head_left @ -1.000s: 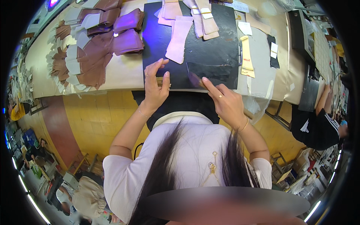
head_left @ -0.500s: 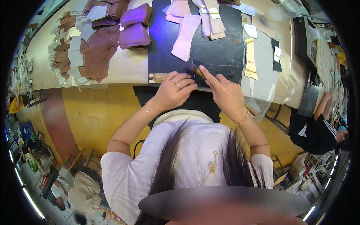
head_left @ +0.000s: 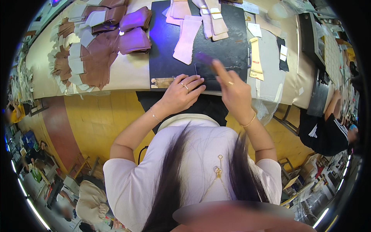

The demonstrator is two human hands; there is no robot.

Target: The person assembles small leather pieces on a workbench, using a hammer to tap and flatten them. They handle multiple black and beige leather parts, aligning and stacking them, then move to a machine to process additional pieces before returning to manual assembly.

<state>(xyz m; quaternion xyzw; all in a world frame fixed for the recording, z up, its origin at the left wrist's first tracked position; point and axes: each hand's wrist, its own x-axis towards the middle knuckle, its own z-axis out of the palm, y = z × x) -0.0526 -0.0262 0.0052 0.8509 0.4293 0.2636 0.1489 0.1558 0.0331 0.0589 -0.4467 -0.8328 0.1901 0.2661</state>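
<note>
Fingers (head_left: 217, 67) now raised off dark mat (head_left: 166, 46)

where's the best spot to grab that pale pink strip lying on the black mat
Probably the near end of the pale pink strip, coming from the worker's side. It lies flat on the black mat, its far end tucked among other pieces, while the near end is bare, close to the left hand. Pinch the edge to lift it.

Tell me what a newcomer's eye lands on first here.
The two hands at the near edge of the black mat: the left hand lies flat on it, the right hand lifts a blurred dark piece. Next, the brown cut pieces fanned out at the table's left, with purple stacks beside them.
</note>
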